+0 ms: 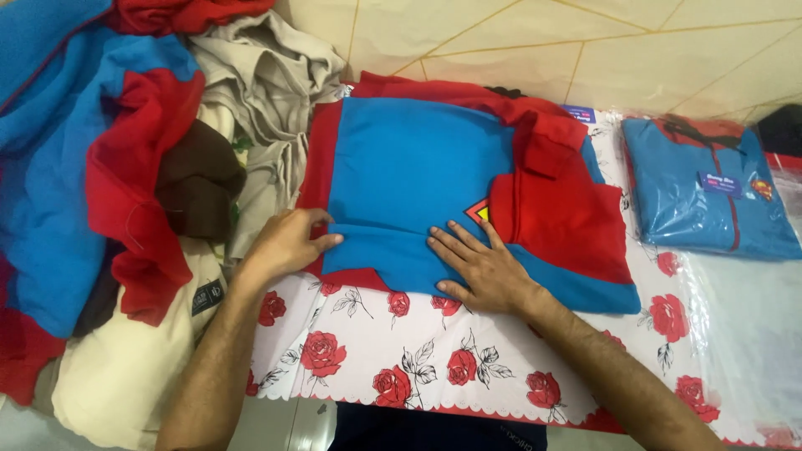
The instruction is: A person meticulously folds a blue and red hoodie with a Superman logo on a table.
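A blue and red garment (418, 167) lies partly folded on a table covered by a white cloth with red roses (351, 351). My left hand (288, 242) pinches the garment's lower left blue edge between thumb and fingers. My right hand (480, 267) lies flat, fingers spread, pressing on the blue fabric near its front edge. A red sleeve or hood part (555, 209) is folded over the garment's right side, beside a small yellow and red emblem (479, 213).
A heap of loose clothes fills the left: blue and red pieces (75, 167), a grey garment (267, 92), a brown one (200, 179), a cream one (125, 367). A folded blue garment in a clear plastic bag (710, 196) lies at right. A tiled wall (543, 42) stands behind.
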